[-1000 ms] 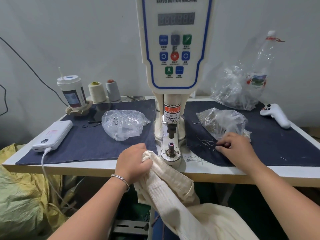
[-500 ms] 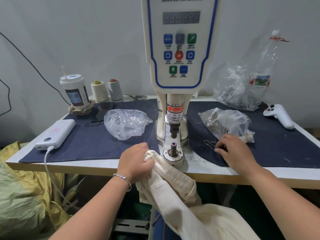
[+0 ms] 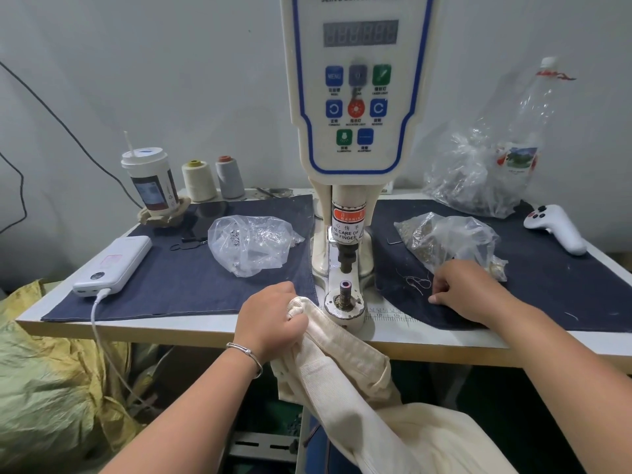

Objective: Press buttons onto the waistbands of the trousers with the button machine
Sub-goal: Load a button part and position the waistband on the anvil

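Note:
The white button machine [image 3: 355, 97] stands at the table's middle, its lower die post [image 3: 344, 294] bare below the press head. Cream trousers [image 3: 345, 374] hang over the table's front edge, the waistband end bunched just left of the die. My left hand [image 3: 273, 319] is shut on that waistband. My right hand [image 3: 468, 289] rests on the dark blue cloth [image 3: 564, 295] to the right of the machine, fingertips pinched together on the fabric; whether they hold a button is too small to tell. A clear bag of brass buttons [image 3: 444, 237] lies just behind that hand.
A second clear bag of silver parts [image 3: 253, 244] lies left of the machine. A power bank [image 3: 114, 265] with cable, a cup [image 3: 150, 183], two thread cones [image 3: 212, 179], a white controller [image 3: 555, 227], and a large plastic bag [image 3: 475, 172] ring the table. Yellow-green sacking [image 3: 44, 388] sits lower left.
My right hand has shifted slightly along the blue cloth near the loose threads. My left hand keeps its grip on the waistband in the same place.

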{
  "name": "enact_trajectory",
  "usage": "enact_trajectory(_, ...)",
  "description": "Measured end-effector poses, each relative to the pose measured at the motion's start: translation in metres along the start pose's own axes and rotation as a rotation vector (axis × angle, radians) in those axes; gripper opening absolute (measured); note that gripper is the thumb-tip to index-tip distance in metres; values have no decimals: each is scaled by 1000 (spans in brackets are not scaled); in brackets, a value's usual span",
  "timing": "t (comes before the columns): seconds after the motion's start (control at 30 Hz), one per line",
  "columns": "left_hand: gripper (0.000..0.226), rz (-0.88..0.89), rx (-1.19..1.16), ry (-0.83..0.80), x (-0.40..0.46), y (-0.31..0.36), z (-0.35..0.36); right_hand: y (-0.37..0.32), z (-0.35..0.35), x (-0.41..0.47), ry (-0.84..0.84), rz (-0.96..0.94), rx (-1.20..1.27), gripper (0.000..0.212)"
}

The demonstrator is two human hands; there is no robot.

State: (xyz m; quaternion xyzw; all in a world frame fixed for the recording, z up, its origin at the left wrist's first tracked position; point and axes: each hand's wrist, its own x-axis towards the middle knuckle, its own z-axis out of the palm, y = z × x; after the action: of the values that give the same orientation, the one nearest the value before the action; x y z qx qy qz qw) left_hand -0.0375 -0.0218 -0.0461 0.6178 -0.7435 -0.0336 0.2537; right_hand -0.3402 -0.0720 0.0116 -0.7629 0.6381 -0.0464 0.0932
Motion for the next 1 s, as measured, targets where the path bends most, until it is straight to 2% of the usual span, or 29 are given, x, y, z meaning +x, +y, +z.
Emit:
enact_trajectory(0.27, 18, 1, -2, 3, 0, 0, 1, -2, 3, -3, 7, -36, -254, 15)
enact_trajectory(0.33, 18, 4, -1, 8, -1, -1, 1, -8, 0, -6, 81, -46, -54, 18)
enact_trajectory(0.43, 18, 2, -8, 14, 0, -1, 1, -40, -5, -15, 174, 32, 685, 17)
enact_trajectory(0.5, 18, 7, -9, 9, 0, 0, 0, -66, -5, -18, 50, 174, 1070, 11)
enact_trajectory(0.57, 18, 4, -9, 3, -1, 1, 0, -85, -3, -19, -81, 280, 1299, 6)
enact_trajectory(0.67, 18, -6, -1, 8, 0, 1, 0, -99, -2, -18, -179, 384, 1514, 5)
enact_trajectory(1.0, 18, -4, -1, 19, -1, 0, 1, -108, -3, -13, -517, 456, 1781, 19)
